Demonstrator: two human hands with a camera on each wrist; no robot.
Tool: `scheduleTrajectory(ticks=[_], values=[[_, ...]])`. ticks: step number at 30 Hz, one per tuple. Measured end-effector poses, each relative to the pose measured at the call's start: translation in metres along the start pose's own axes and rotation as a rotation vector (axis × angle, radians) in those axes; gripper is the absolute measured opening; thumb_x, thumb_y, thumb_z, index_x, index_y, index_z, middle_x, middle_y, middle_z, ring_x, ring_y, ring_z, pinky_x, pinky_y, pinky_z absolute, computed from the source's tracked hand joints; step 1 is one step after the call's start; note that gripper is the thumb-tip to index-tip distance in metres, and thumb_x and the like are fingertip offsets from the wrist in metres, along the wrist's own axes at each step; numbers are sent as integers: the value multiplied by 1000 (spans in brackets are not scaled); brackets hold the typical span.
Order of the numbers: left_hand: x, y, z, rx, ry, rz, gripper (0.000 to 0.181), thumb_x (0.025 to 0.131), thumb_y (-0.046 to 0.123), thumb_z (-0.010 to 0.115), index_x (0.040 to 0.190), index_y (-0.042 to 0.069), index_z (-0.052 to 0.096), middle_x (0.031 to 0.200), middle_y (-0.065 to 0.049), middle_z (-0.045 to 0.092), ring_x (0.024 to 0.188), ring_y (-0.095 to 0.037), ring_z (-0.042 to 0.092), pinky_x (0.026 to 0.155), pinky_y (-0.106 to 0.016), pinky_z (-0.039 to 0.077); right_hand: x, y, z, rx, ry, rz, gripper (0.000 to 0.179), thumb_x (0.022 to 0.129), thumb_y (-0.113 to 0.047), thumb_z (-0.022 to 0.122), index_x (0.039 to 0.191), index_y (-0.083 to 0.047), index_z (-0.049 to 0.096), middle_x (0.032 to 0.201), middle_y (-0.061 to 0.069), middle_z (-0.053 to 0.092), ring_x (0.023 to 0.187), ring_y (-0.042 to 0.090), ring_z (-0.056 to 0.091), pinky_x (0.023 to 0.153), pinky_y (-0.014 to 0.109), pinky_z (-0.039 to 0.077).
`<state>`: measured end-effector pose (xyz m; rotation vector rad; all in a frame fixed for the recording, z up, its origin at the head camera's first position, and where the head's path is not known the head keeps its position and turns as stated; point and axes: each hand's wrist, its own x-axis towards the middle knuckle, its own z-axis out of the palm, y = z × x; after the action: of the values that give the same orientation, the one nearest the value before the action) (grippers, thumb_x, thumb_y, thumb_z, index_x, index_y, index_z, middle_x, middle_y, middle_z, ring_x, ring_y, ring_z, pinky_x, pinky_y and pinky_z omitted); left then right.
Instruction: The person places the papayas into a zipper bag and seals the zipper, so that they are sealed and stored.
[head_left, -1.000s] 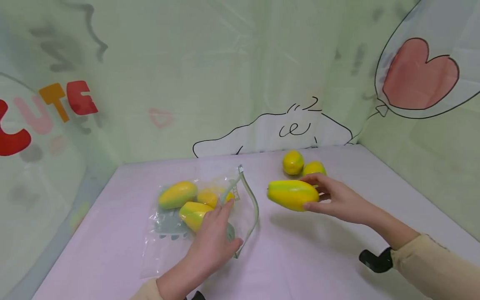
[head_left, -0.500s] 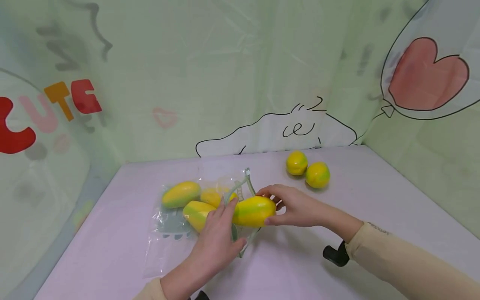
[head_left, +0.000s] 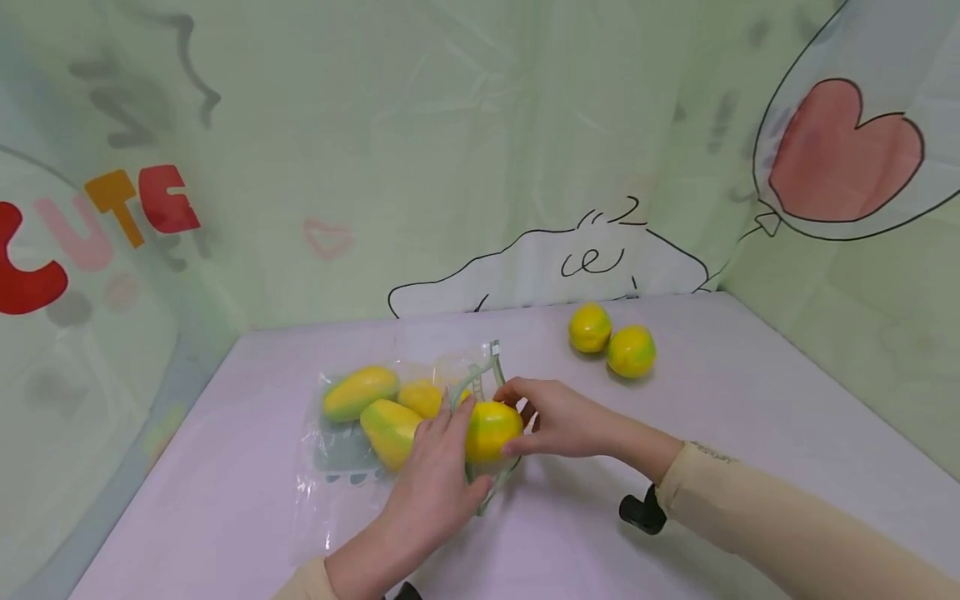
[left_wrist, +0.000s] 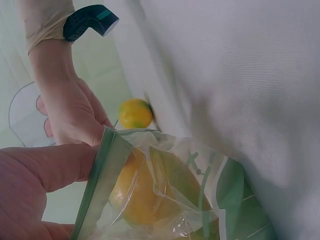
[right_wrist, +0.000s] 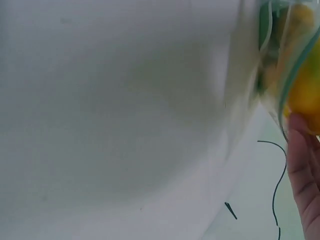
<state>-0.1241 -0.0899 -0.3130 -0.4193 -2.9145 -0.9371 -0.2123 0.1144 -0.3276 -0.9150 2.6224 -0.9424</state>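
In the head view, my right hand [head_left: 558, 421] grips the outer end of a yellow-green papaya [head_left: 492, 431] at the mouth of a clear zip bag [head_left: 324, 500]. The papaya's inner end is hidden behind my left hand [head_left: 431, 467]. The left fingers lie straight along the bag's mouth, thumb spread apart. The left wrist view shows the thumb against the bag's green rim [left_wrist: 94, 185], with a papaya [left_wrist: 150, 187] behind the clear film. Through the bag show more papayas, one at the back left [head_left: 362, 392] and one nearer [head_left: 392, 432].
Two more yellow-green fruits, one behind [head_left: 589, 327] and one in front [head_left: 632, 351], sit at the back right of the pale lilac tabletop [head_left: 585, 542]. A printed green curtain [head_left: 480, 167] stands behind the table. Each wrist carries a black device, the right one [head_left: 643, 510] hanging below the sleeve.
My right hand has carried the papaya leftward and partly into the bag's mouth, uncovering the front fruit at the back right. The left hand has stayed at the mouth.
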Motion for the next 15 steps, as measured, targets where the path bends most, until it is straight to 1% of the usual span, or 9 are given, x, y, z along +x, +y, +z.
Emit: scheduleTrajectory(ticks=[4, 6, 10, 15], values=[[0, -1, 0, 16, 5, 18, 89, 79, 13, 86, 155, 5, 40, 163, -27, 33, 136, -43, 47, 111, -57, 45, 3, -5, 6, 13, 28, 20, 53, 86, -26, 83, 127, -4, 58, 118, 8, 67, 78, 13, 61, 72, 22, 55], [0, -1, 1, 19, 9, 28, 88, 79, 13, 86, 154, 4, 40, 163, -27, 33, 136, -43, 47, 110, -57, 45, 4, -7, 9, 34, 38, 26, 51, 86, -24, 83, 126, -4, 58, 118, 8, 66, 76, 14, 60, 69, 21, 55], [0, -3, 1, 22, 23, 54, 87, 79, 12, 86, 153, 4, 41, 163, -27, 33, 134, -43, 47, 108, -57, 47, 9, -13, 16, 75, 38, 28, 50, 87, -21, 83, 126, -3, 58, 118, 10, 66, 75, 13, 62, 69, 20, 56], [1, -4, 0, 24, 41, 79, 85, 80, 10, 85, 153, 4, 42, 162, -27, 33, 134, -44, 47, 103, -57, 51, 15, -19, 21, 100, 18, -14, 51, 87, -17, 82, 129, 0, 58, 120, 13, 67, 75, 9, 65, 71, 18, 56]])
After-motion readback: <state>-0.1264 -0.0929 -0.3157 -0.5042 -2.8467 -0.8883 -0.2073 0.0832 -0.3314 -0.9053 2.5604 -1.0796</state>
